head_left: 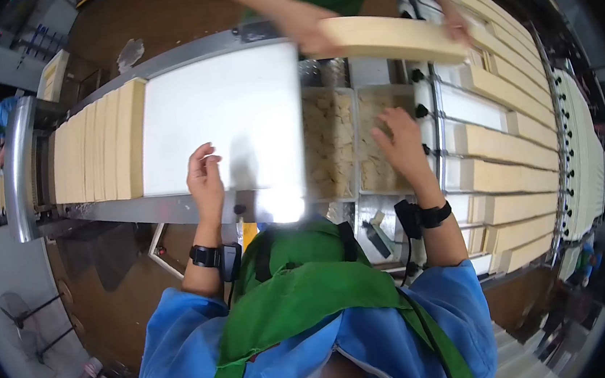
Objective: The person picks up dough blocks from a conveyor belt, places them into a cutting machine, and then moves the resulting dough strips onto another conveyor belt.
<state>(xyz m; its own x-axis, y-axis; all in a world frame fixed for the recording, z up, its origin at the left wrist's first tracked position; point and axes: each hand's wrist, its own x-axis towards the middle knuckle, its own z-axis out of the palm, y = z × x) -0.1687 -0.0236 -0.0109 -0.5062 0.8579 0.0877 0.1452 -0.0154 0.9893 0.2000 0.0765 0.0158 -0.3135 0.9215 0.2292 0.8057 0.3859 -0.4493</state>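
Observation:
My left hand point(205, 175) hovers over the white board point(223, 116), fingers apart and holding nothing. My right hand point(401, 141), also empty with its fingers spread, is above a bin point(385, 104) of pale scraps, close to the roller edge. On the left end of the white board stands a row of pale slabs point(98, 147) on edge. Across from me a co-worker's two hands hold a long pale block point(393, 38) over the far side of the bins.
To the right, several long pale blocks point(512, 176) lie on a conveyor point(473, 103). A second bin of scraps point(330, 139) sits beside the board. A metal roller point(22, 172) stands at the far left, and a tool point(378, 236) lies in a tray near me.

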